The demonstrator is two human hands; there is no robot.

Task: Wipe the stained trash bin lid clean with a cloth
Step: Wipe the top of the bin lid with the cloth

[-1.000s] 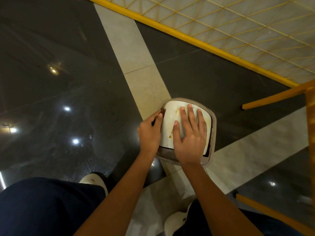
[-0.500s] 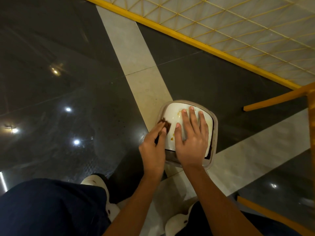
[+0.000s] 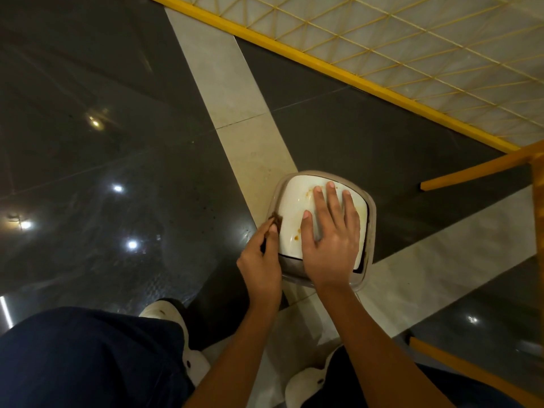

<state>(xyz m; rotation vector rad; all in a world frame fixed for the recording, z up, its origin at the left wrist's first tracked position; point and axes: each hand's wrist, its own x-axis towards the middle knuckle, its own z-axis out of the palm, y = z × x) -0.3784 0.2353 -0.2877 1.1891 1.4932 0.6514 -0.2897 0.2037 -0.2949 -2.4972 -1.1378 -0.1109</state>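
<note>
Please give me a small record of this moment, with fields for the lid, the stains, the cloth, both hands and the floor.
lid: white, set in a grey bin rim
stains: orange spots on the lid, not yet wiped
cloth: dark brown, at the lid's left edge
left hand: pinches the cloth
right hand: flat on the lid, fingers straight
floor: dark glossy tiles with pale stripes

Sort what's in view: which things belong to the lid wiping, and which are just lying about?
Job: white bin lid, its orange stains, brown cloth, left hand pinching the cloth, right hand pressing flat on the lid.
Lying about: yellow lattice panel, yellow wooden rails, tiled floor.
</note>
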